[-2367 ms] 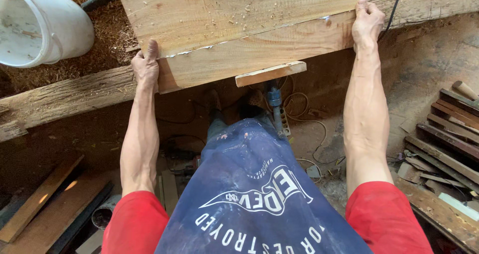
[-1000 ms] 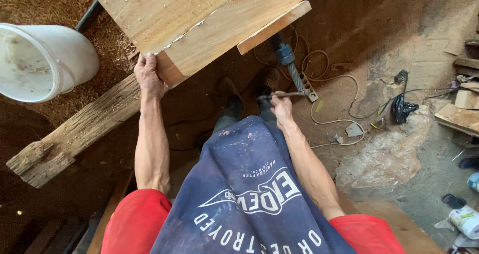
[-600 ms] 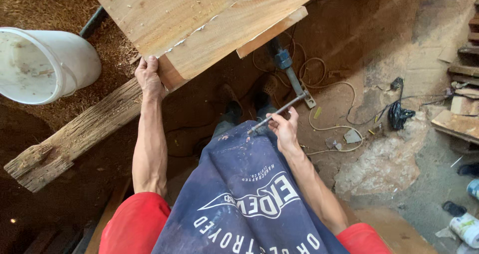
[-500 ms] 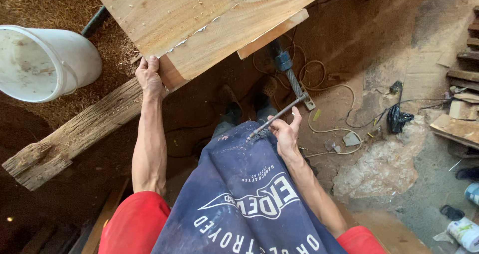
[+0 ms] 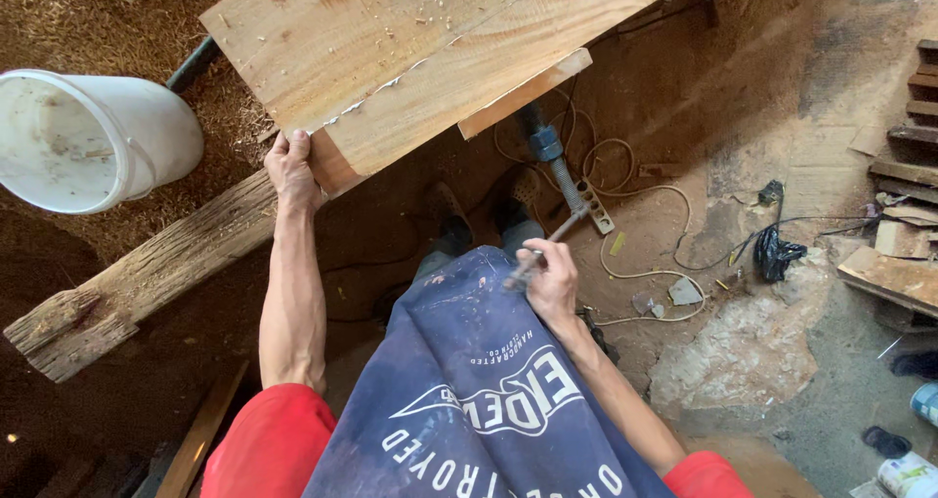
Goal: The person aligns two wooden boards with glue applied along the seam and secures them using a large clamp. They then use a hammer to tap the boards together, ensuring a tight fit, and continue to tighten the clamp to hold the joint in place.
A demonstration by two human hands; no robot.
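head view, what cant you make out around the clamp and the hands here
- Clamp: its top end is hidden under the wooden slab.
- Right hand: fist covers the middle of the metal bar.
- Left hand: fingers curl behind the slab's corner.
- Slab: its far end is cut off by the top edge.

A white bucket (image 5: 83, 136) sits on sawdust beside a weathered beam (image 5: 147, 273); plank offcuts (image 5: 904, 273) lie right.
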